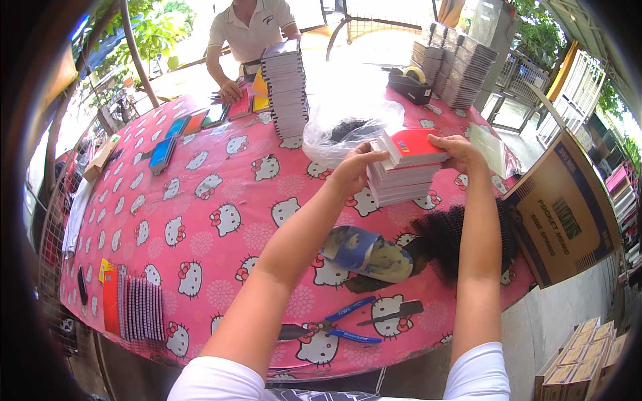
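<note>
From where I stand, a red-topped pad of paper [416,144] is up in two hands, above or resting on a white pile of pages [401,186]; I can't tell which. The left hand [360,168] pinches the pad's left edge, thumb on top, the other fingers partly hidden. The right hand [461,152] grips the far corner, its thumb pressed on the red cover and the fingers curled around the side.

Just behind sits a clear plastic bag [317,142] with something dark inside, and beside it a tall stack of notebooks [284,93]. Nearer the body, a blue-and-tan cloth bundle [368,254] lies next to black coils [445,240], partly behind the right forearm. Blue-handled pliers [354,336] lie close to the table's near edge.

Off to the left, a row of spiral notebooks [139,307] rests on the pink tablecloth [234,200]. A cardboard box [580,200] stands at the right. Across the table, another person [253,30] has a hand on coloured notebooks [241,108].
</note>
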Action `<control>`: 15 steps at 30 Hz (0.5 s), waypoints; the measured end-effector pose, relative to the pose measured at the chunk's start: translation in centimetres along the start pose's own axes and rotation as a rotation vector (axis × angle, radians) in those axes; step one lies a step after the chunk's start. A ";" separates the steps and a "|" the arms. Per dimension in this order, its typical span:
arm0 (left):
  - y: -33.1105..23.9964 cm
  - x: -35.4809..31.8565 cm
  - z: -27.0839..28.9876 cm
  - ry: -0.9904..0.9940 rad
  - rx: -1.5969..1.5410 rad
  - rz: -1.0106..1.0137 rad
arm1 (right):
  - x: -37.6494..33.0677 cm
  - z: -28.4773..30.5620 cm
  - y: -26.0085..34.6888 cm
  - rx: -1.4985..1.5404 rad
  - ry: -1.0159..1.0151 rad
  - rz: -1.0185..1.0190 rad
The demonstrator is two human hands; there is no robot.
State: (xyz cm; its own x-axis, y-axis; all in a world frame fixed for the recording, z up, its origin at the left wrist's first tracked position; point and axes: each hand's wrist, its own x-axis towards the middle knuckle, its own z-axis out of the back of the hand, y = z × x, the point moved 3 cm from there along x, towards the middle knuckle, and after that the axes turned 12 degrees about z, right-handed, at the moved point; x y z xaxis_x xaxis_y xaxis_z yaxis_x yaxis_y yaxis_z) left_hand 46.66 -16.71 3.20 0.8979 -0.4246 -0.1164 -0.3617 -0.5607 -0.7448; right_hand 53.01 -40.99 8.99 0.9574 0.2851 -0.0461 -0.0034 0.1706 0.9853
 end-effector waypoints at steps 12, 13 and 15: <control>-1.2 0.3 -1.2 -0.151 0.133 -0.009 | -1.4 0.0 0.1 -0.051 -0.102 0.052; -1.5 0.2 -1.3 -0.179 0.180 -0.025 | -1.8 -0.1 0.3 -0.140 -0.146 0.098; -1.9 0.1 -1.9 -0.212 0.350 -0.134 | -2.8 0.5 0.4 -0.196 -0.199 0.213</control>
State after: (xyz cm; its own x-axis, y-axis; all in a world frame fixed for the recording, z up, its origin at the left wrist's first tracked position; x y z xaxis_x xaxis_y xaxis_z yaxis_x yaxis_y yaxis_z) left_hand 47.01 -17.03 5.81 0.9761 -0.1880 -0.1087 -0.1640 -0.3103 -0.9364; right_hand 50.50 -42.14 9.57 0.9666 0.1479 0.2094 -0.2464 0.3103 0.9182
